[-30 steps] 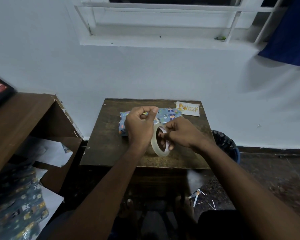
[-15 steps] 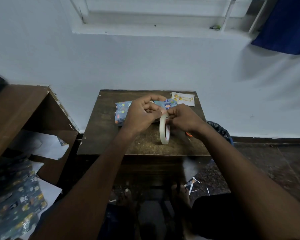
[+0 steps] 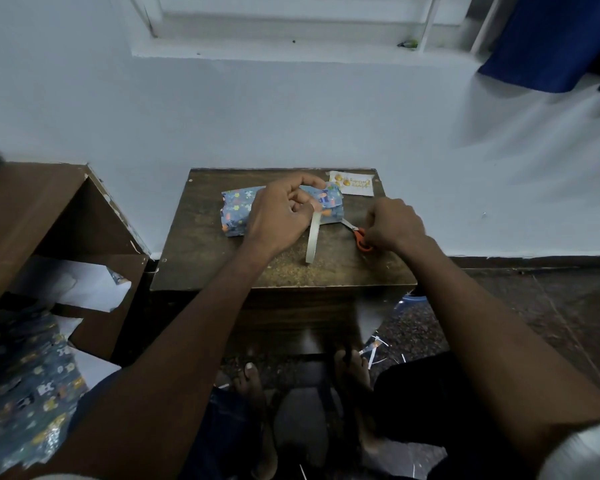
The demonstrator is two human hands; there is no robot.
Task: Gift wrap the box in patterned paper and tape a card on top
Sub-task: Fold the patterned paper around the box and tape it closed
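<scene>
- Left hand (image 3: 281,216) pinches the tape roll (image 3: 313,237) edge-on above the table (image 3: 222,271), in front of the wrapped box (image 3: 238,211).
- Right hand (image 3: 394,225) curls round the orange scissors (image 3: 361,239), just right of the roll; blades point up-left toward the box.
- Card (image 3: 352,183) lies at the table's far right corner, beside the box, not yet taped.
- Half a second earlier both hands met at the roll; the right has since left it for the scissors.

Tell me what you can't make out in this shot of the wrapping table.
Head view only:
- Writing on the card: too small to read.
- Middle of the wrapped box: covered by the left hand.
- Scissors handles: partly under the right hand, so its grip is unclear.
- Tape roll: seen edge-on; any pulled end is hidden.
</scene>
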